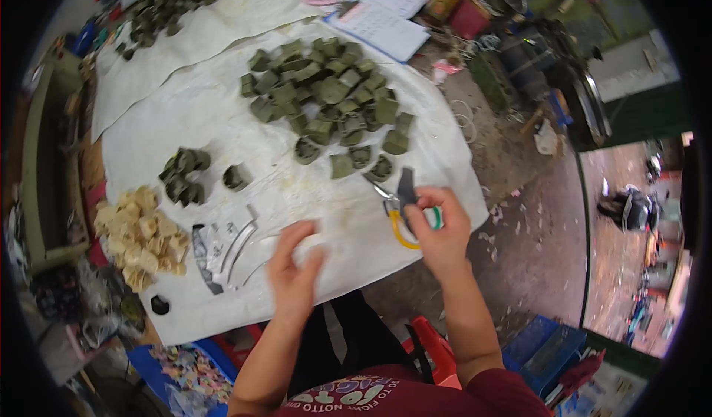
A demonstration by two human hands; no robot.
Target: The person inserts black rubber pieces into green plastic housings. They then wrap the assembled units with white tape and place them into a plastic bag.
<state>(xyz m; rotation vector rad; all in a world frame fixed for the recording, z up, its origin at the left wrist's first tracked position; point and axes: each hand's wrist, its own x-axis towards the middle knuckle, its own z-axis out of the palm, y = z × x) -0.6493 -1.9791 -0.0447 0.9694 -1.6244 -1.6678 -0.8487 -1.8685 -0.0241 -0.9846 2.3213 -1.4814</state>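
Note:
My right hand (pixel 445 231) is closed at the table's near right. Its thumb and fingers pinch a flat dark grey piece (pixel 406 185). A pair of scissors with a yellow handle loop (pixel 401 230) hangs in the same hand, metal blades toward the pile; a green band shows at the fingers. To its left, my left hand (pixel 295 268) hovers over the white cloth, slightly blurred, with thumb and fingers apart and nothing between them. Beyond the hands lies a big heap of olive-green curved fabric pieces (pixel 326 87). A smaller green cluster (pixel 184 176) and one single green piece (pixel 236 177) lie left.
Cream pieces (pixel 141 235) are heaped at the table's left edge, beside flat curved templates (pixel 222 250). An open notebook (pixel 378 24) lies at the far side. A cluttered machine (pixel 526 68) stands right. Below are a blue bin of scraps (pixel 189 369) and a red stool (pixel 437 350).

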